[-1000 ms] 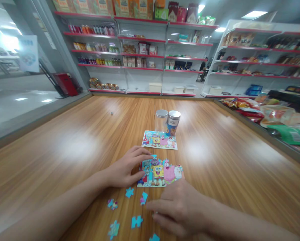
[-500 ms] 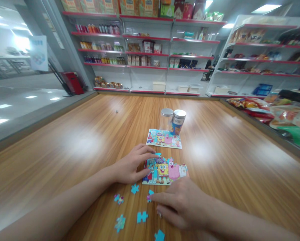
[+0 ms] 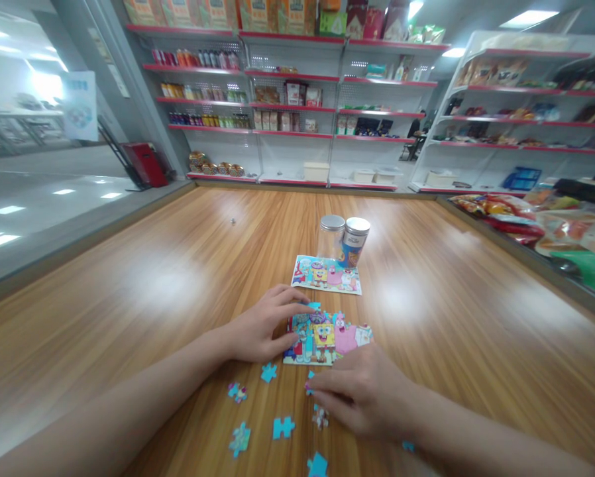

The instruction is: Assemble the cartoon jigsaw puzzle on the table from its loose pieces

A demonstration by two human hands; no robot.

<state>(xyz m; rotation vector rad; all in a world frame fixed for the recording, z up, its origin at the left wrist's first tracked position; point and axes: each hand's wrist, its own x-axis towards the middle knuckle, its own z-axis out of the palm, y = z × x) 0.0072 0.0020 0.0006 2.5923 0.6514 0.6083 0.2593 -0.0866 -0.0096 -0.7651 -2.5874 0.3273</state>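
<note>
A partly assembled jigsaw puzzle (image 3: 322, 336) with cartoon figures lies on the wooden table. My left hand (image 3: 262, 324) rests at its left side, fingers spread, thumb and fingertips touching the left edge. Below the puzzle, my right hand (image 3: 360, 391) has thumb and index finger drawn together at a small blue and pink puzzle piece (image 3: 309, 384), which they partly cover. Just under that hand is a brownish piece (image 3: 320, 417). Loose around them lie a light blue piece (image 3: 268, 372), a multicoloured piece (image 3: 237, 392), a greenish piece (image 3: 240, 439) and several more blue ones.
Behind the puzzle lies a picture card (image 3: 326, 275) with the same cartoon scene. A clear jar with a silver lid (image 3: 332, 225) and a blue labelled can (image 3: 354, 244) stand behind it. Snack bags (image 3: 496, 212) are at the right, stocked shelves (image 3: 292, 106) beyond the table.
My right hand has shifted the blue and pink piece slightly right and up, closer to the puzzle, and its thumb has drawn in. The brownish piece is now uncovered. My left hand stays put.
</note>
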